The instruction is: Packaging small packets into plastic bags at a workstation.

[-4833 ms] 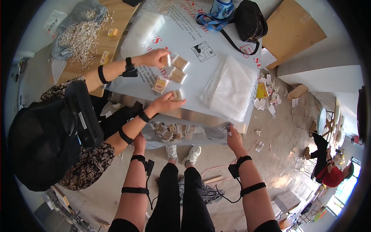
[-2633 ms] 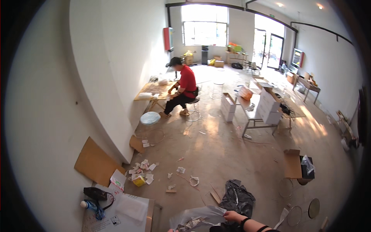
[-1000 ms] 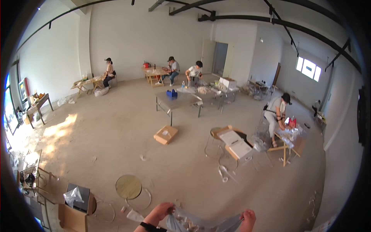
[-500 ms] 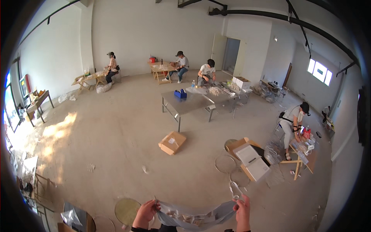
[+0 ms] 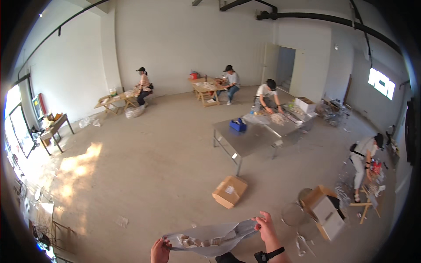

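A grey translucent plastic bag (image 5: 247, 230) is stretched wide between my two hands, low in the middle. Small pale and brownish pieces (image 5: 210, 241) lie inside it, too small to identify. At the bag's left corner, my left hand (image 5: 161, 251) is closed on the edge. My right hand (image 5: 265, 226) pinches the opposite corner, held higher, with some fingers raised. A dark band circles my right wrist. The bag's underside is hidden.
A closed cardboard box (image 5: 230, 191) lies on the floor ahead, before a metal table (image 5: 252, 142) with a blue holder (image 5: 238, 125). An opened carton (image 5: 323, 210) stands to the right, near white strapping (image 5: 303, 245). Several people work at tables around the room.
My view has turned left, so the room appears shifted right. My right hand has risen relative to the left, and the bag now slants up to the right. Both hands keep hold.
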Tool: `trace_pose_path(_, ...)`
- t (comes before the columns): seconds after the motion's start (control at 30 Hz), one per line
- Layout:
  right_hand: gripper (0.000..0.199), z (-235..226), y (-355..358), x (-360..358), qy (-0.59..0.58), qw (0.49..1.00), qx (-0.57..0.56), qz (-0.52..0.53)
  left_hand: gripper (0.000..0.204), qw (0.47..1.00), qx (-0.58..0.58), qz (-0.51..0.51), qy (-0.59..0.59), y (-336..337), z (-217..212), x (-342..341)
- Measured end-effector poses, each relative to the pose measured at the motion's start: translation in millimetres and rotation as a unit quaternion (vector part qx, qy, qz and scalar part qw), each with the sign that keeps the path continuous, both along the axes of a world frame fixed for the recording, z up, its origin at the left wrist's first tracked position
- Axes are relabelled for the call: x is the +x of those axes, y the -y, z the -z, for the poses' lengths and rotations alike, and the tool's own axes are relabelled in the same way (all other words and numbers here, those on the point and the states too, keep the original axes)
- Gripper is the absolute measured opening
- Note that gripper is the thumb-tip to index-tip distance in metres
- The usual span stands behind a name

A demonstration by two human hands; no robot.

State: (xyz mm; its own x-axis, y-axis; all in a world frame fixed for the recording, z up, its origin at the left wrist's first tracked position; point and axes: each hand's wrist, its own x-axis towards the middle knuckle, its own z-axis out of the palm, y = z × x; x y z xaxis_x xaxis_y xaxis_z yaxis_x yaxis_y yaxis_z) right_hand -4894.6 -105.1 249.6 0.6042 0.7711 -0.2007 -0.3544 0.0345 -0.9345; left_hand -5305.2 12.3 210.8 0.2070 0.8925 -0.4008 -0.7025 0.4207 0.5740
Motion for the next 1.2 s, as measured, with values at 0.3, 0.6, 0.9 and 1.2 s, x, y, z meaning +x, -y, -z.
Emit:
trace_pose_path(0.3, 0.053, 16.2, -375.6, -47.0, -0.020, 0.976, -0.014, -0.215, 0.013, 0.976, -0.042, -0.201, -0.076, -204.5, 6.8, -62.6)
trace_pose_path(0.6, 0.046, 15.0, -681.4, -163.4, -0.052, 0.925, -0.023, -0.375, 0.010, 0.936, 0.009, -0.346, -0.069, -376.0, -5.2, -133.9)
trace_pose_path(0.9, 0.052, 23.8, -900.5, -199.8, -0.104, 0.963, -0.027, -0.246, 0.014, 0.956, 0.057, -0.281, -0.059, -671.6, -0.4, -196.4)
trace_pose_path(1.2, 0.051, 57.3, -1146.7, -198.3, -0.088, 0.971, -0.056, -0.215, 0.012, 0.969, -0.011, -0.221, -0.109, -944.2, 16.7, -246.9)
